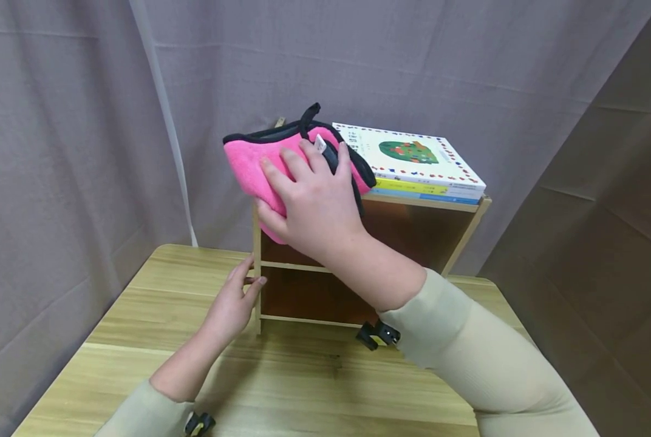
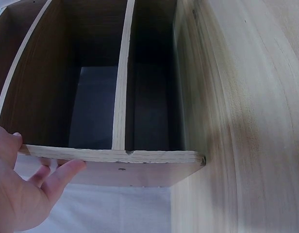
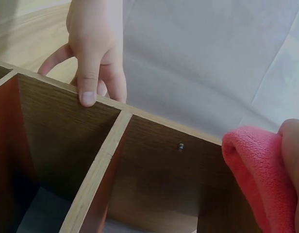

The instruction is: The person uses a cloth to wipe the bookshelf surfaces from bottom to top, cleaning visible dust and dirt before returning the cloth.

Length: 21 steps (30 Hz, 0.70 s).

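My right hand grips a folded pink cloth with black edging, a black loop and a white tag. It holds the cloth at the top left of a small wooden shelf, covering that corner in the head view. In the right wrist view the fuzzy pink cloth lies along the shelf's edge. Lower down, my left hand holds the shelf's left side panel. The right wrist view has its thumb over the front edge and the other fingers along the outer face.
A stack of books lies on the shelf's top, a white cover uppermost. The shelf stands on a wooden table, its compartments facing me. Grey curtains hang behind and at the sides.
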### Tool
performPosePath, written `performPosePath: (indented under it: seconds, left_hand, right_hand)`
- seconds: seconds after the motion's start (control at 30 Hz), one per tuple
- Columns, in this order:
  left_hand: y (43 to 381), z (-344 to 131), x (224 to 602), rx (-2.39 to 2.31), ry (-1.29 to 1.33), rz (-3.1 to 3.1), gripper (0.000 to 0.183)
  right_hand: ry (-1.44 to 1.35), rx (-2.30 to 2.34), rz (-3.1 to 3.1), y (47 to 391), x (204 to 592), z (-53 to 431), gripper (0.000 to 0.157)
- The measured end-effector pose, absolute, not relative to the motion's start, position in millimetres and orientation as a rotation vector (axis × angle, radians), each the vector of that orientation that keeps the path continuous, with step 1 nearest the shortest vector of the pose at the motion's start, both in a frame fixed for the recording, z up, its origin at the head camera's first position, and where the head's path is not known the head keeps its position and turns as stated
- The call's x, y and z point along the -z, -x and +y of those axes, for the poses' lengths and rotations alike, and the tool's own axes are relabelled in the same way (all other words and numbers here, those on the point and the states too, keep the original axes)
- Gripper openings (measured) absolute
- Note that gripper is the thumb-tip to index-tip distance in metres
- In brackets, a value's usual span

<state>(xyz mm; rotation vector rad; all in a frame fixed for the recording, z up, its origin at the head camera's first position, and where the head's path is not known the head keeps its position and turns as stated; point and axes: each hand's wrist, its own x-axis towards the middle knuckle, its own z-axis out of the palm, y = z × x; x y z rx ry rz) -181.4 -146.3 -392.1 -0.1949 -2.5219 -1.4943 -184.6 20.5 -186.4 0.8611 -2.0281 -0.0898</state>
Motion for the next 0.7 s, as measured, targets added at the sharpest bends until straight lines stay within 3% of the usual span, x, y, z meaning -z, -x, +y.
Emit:
performPosePath:
  seconds: [0.7]
  left_hand:
    - [182.8,-144.7,393.3,1.540,0.207,-2.483,0.059]
  right_hand:
    - [-1.040,-0.012,-1.781,188.8,189.6,30.0,0.031]
